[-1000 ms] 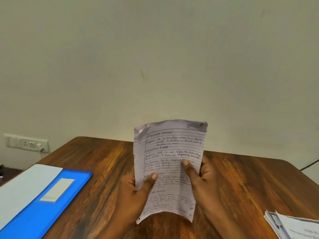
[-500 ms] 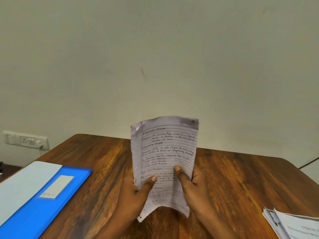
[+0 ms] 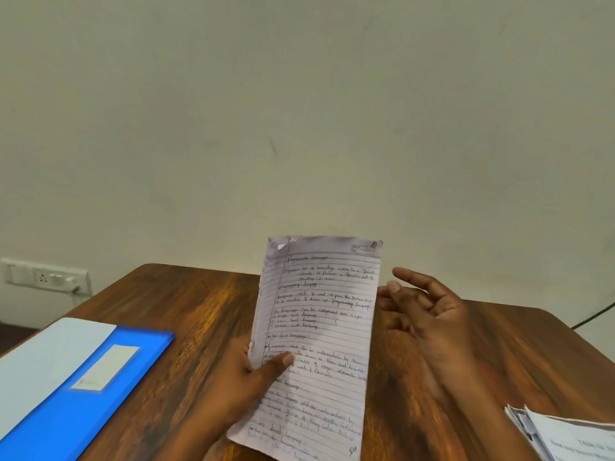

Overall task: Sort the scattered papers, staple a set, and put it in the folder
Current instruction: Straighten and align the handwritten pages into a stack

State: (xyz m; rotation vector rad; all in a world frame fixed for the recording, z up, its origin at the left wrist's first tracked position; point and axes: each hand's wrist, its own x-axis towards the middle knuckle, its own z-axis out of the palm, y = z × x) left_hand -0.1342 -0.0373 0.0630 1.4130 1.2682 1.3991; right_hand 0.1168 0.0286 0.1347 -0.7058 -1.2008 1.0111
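My left hand (image 3: 248, 377) pinches a set of lined, handwritten papers (image 3: 319, 334) at its left edge, thumb on the front, and holds it upright above the wooden table (image 3: 186, 304). To the right of the sheet my right hand (image 3: 429, 311) hangs free of it, fingers spread and relaxed, palm toward the paper. A blue folder (image 3: 109, 387) with a white label lies at the table's left, a pale sheet (image 3: 43, 357) over its left part. No stapler is in view.
A stack of printed papers (image 3: 565, 437) lies at the table's lower right corner. A wall socket plate (image 3: 46, 277) with a plug sits on the left wall, and a dark cable (image 3: 595, 316) runs past the table's right edge.
My right hand has let go of the handwritten papers and moved off to the right. The left hand alone holds them now, and the sheet has come closer and tilted slightly.
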